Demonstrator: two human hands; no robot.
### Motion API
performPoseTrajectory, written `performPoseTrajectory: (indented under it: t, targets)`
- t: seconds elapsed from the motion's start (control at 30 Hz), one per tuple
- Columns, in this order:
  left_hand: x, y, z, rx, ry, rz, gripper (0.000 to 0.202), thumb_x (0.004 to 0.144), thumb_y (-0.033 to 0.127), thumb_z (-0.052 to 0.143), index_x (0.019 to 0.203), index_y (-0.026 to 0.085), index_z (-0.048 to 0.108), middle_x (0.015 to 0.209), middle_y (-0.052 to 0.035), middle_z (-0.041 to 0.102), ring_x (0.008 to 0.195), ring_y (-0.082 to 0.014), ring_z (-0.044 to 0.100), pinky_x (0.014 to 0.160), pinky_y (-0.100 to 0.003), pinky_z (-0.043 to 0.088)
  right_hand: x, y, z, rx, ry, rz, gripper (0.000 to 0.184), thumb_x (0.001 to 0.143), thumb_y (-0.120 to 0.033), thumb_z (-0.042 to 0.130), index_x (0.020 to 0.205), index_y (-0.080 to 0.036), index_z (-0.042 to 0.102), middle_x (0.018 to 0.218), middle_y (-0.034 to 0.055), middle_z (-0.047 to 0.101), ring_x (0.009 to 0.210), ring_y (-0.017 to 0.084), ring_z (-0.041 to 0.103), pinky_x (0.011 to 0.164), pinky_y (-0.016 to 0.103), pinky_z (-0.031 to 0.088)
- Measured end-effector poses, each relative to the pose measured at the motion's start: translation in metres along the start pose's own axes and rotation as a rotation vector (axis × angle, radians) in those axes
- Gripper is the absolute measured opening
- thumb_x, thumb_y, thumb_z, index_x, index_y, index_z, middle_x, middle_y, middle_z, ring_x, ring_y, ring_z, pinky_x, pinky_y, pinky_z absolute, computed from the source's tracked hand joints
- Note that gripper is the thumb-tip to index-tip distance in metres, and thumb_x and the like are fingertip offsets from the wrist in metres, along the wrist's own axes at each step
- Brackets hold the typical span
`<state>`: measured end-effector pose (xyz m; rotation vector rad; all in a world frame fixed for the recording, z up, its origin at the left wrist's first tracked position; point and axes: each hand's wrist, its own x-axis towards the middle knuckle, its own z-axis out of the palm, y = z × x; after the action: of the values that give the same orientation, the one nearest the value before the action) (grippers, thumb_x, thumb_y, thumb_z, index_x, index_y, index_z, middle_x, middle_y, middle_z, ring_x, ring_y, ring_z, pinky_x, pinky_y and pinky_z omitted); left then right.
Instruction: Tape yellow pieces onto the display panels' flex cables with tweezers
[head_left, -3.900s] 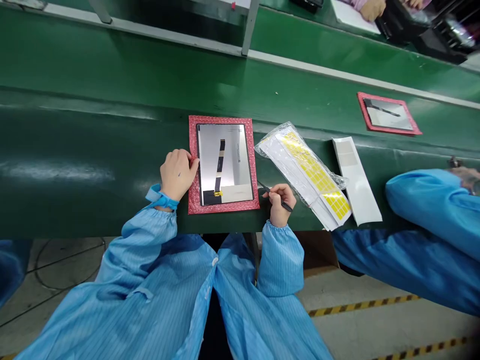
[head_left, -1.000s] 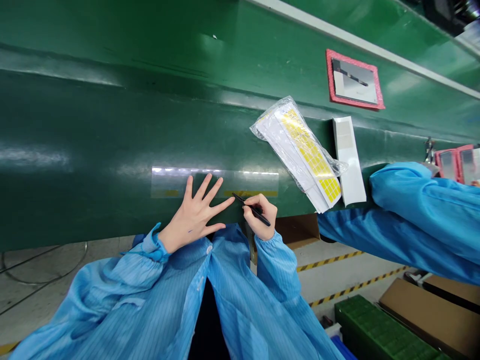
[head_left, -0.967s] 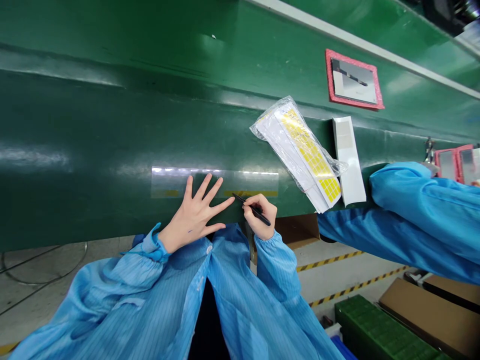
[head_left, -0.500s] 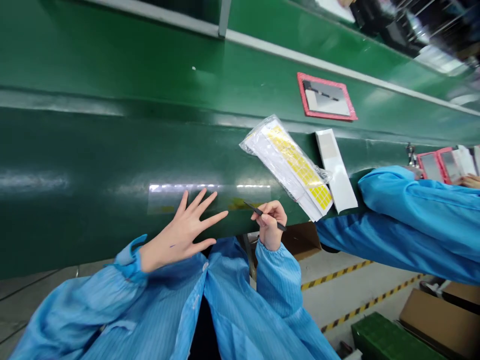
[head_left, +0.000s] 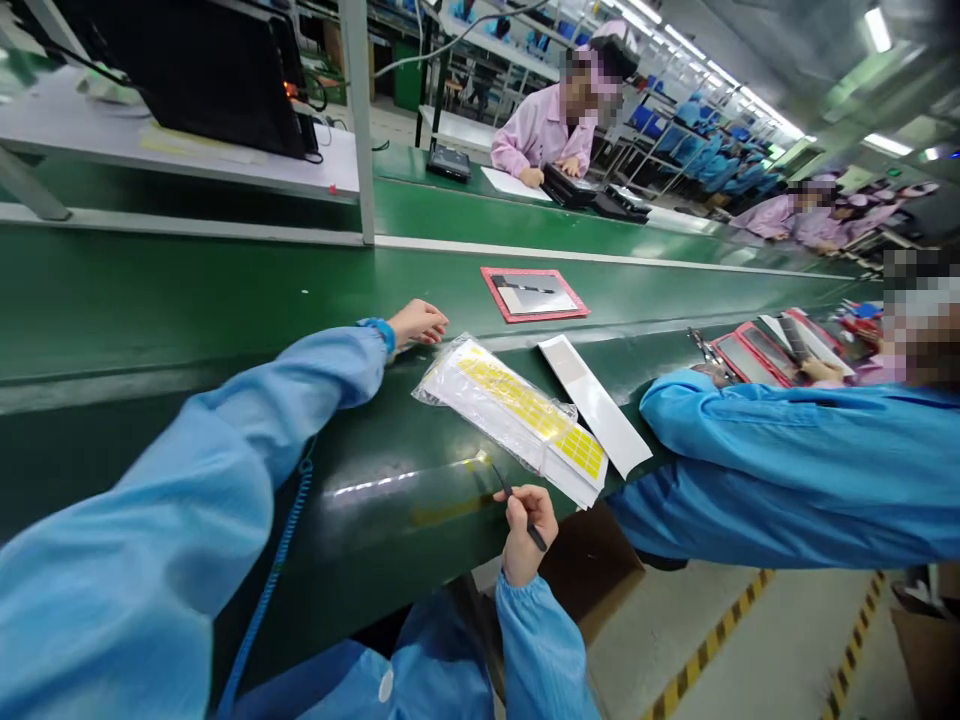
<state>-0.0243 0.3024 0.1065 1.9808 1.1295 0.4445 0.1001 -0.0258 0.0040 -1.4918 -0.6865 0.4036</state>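
Display panel (head_left: 541, 303) lies on pink bubble wrap (head_left: 547, 316) on the green bench (head_left: 225, 290), left hand (head_left: 420, 323) apart from it, fingers loosely extended and visibly empty, right hand (head_left: 529, 515) pinching a slim black pointed tool (head_left: 535, 537).

Behind the left fingers (head_left: 435, 322), a brighter blue band (head_left: 387, 334) circles the wrist, beside a loose, creased light-blue sleeve (head_left: 247, 430). Below that sleeve runs a coiled blue cord (head_left: 274, 570). Behind the right fingers (head_left: 534, 494) sits a gathered cuff (head_left: 520, 592); farther back, a blue garment front (head_left: 444, 640) bears a white button (head_left: 386, 686).
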Motion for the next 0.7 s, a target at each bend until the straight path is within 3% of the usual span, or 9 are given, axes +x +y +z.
performPoseTrajectory:
  t: [0.17, 0.3, 0.4, 0.57, 0.7]
  targets:
    - [0.072, 0.015, 0.053, 0.286, 0.045, 0.124, 0.030, 0.097, 0.038, 0.062, 0.118, 0.016, 0.062, 0.117, -0.0085, 0.063, 0.101, -0.0209, 0.064, 0.088, -0.042, 0.056, -0.005, -0.003, 0.003, -0.057, 0.132, -0.094, 0.014, 0.080, -0.030, 0.064, 0.076, -0.017, 0.058, 0.064, 0.0023, 0.065, 0.057, 0.017, 0.064, 0.051, 0.024, 0.042]
    - [0.105, 0.028, 0.086, 0.457, 0.050, 0.327, 0.034, 0.096, 0.038, 0.063, 0.123, 0.017, 0.060, 0.127, -0.0102, 0.059, 0.112, -0.0251, 0.060, 0.096, -0.048, 0.053, -0.007, -0.007, 0.006, -0.095, 0.175, -0.118, 0.011, 0.081, -0.027, 0.063, 0.076, -0.018, 0.060, 0.065, 0.0010, 0.065, 0.059, 0.017, 0.066, 0.056, 0.026, 0.049]
    - [0.120, 0.036, 0.098, 0.547, 0.034, 0.449, 0.034, 0.096, 0.038, 0.064, 0.123, 0.016, 0.060, 0.127, -0.0102, 0.060, 0.113, -0.0254, 0.060, 0.096, -0.049, 0.052, -0.008, -0.009, 0.006, -0.113, 0.184, -0.126, 0.010, 0.081, -0.026, 0.063, 0.075, -0.018, 0.060, 0.065, 0.0007, 0.065, 0.059, 0.017, 0.067, 0.057, 0.026, 0.051]
    - [0.133, 0.031, 0.092, 0.655, 0.062, 0.530, 0.033, 0.096, 0.038, 0.063, 0.121, 0.016, 0.061, 0.124, -0.0096, 0.061, 0.111, -0.0250, 0.060, 0.095, -0.048, 0.052, -0.006, -0.009, 0.005, -0.137, 0.170, -0.134, 0.010, 0.081, -0.026, 0.062, 0.075, -0.018, 0.061, 0.065, 0.0009, 0.065, 0.058, 0.018, 0.067, 0.056, 0.027, 0.051]
    - [0.128, 0.001, 0.054, 0.713, 0.141, 0.493, 0.034, 0.096, 0.038, 0.063, 0.123, 0.017, 0.060, 0.125, -0.0099, 0.060, 0.111, -0.0247, 0.061, 0.094, -0.047, 0.053, -0.005, -0.005, 0.002, -0.140, 0.169, -0.121, 0.011, 0.082, -0.027, 0.062, 0.075, -0.018, 0.060, 0.065, 0.0007, 0.065, 0.059, 0.018, 0.066, 0.056, 0.026, 0.050]
